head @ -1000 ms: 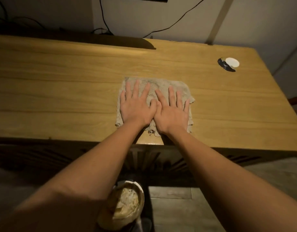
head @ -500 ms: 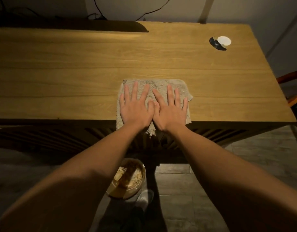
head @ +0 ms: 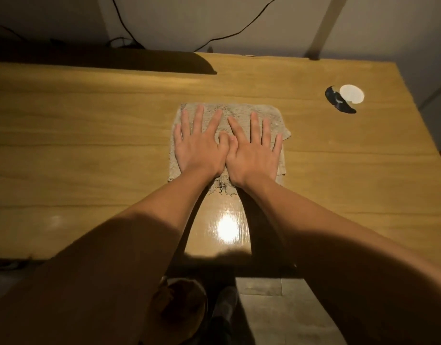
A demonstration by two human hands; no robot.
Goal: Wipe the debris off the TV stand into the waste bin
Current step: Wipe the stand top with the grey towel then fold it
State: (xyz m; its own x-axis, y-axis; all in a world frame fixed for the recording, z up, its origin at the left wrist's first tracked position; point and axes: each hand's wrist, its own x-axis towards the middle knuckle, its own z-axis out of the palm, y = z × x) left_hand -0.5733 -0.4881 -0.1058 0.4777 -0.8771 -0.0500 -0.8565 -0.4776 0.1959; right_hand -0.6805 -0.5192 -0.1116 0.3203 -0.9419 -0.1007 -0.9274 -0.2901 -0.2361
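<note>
Pressing flat at frame centre, the left hand [head: 200,150] and right hand [head: 254,155], fingers splayed, pin the frayed grey cloth [head: 241,113] on the glossy wooden desk [head: 90,150]; drag evenly toward the round brown waste bin [head: 182,305], lower centre.

Single head-worn wide-angle view. Looked forward and steeply down from above the near edge of the TV stand [head: 90,155], close over both forearms. Faced the rear wall [head: 239,18]; floor [head: 276,317] showed at frame bottom. No second view.
</note>
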